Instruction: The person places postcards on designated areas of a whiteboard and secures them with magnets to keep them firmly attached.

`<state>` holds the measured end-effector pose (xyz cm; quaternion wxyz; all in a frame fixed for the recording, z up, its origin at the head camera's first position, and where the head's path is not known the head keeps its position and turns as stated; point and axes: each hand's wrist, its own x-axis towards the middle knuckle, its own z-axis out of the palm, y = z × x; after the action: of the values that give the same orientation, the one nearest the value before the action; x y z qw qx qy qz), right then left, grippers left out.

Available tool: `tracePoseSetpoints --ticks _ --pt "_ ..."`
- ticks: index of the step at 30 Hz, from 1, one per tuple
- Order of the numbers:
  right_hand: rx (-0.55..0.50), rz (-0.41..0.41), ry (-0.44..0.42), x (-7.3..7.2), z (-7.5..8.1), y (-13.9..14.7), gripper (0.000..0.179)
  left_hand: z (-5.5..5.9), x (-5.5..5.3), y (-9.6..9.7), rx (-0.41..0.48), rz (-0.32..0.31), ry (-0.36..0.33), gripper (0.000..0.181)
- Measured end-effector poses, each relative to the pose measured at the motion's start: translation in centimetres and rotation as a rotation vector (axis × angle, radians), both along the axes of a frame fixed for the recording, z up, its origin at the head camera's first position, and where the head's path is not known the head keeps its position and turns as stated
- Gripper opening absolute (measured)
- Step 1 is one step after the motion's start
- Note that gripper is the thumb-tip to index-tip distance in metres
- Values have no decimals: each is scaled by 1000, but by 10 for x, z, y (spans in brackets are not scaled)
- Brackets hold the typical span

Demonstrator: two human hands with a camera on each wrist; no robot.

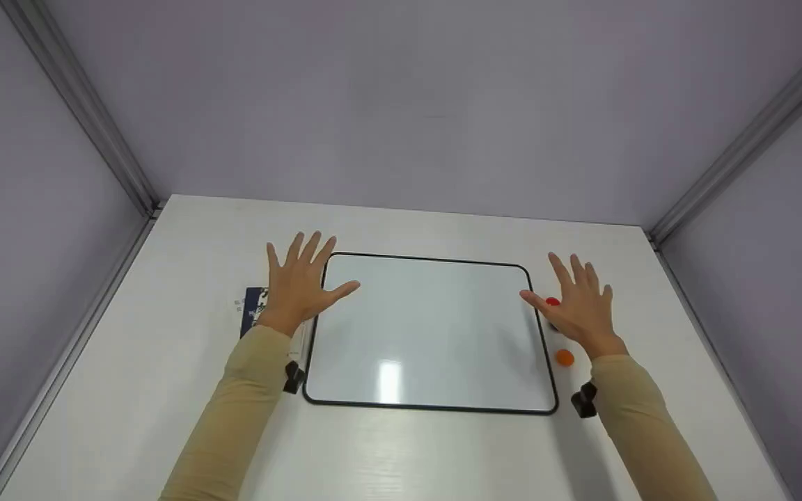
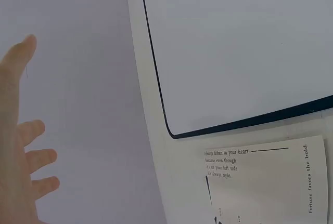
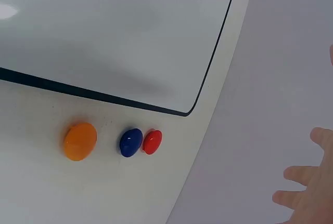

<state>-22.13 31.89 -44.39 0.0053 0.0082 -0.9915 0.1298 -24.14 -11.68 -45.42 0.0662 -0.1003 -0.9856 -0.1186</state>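
A whiteboard [image 1: 429,334] with a thin black rim lies flat in the middle of the table. Over its left edge hovers my left hand [image 1: 296,285], fingers spread and holding nothing. My right hand [image 1: 578,306] is likewise spread and bare, above the board's right edge. Beside that edge lie three glossy round magnet-like buttons: an orange one [image 3: 80,141], a blue one [image 3: 131,142] and a red one [image 3: 152,142]. In the head view the right hand mostly covers the blue one. Printed paper cards [image 2: 265,182] lie left of the board, partly under my left hand and sleeve.
The white table [image 1: 429,459] meets a pale back wall [image 1: 401,104] and side walls with grey metal corner posts [image 1: 84,104]. A dark blue card [image 1: 251,306] shows beside the left wrist. Black wrist camera mounts [image 1: 584,401] hang at both sleeves.
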Motion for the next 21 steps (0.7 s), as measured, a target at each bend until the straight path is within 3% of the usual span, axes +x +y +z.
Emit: tracePoseSetpoints --ticks 11,16,21 --pt "-20 75 43 17 -18 -3 80 -10 14 -1 82 -83 70 65" --pt "-30 123 78 27 -28 -3 76 -16 20 -1 182 -141 53 54" --pt "-55 173 113 37 -40 -4 70 -25 27 -3 229 -171 35 44"
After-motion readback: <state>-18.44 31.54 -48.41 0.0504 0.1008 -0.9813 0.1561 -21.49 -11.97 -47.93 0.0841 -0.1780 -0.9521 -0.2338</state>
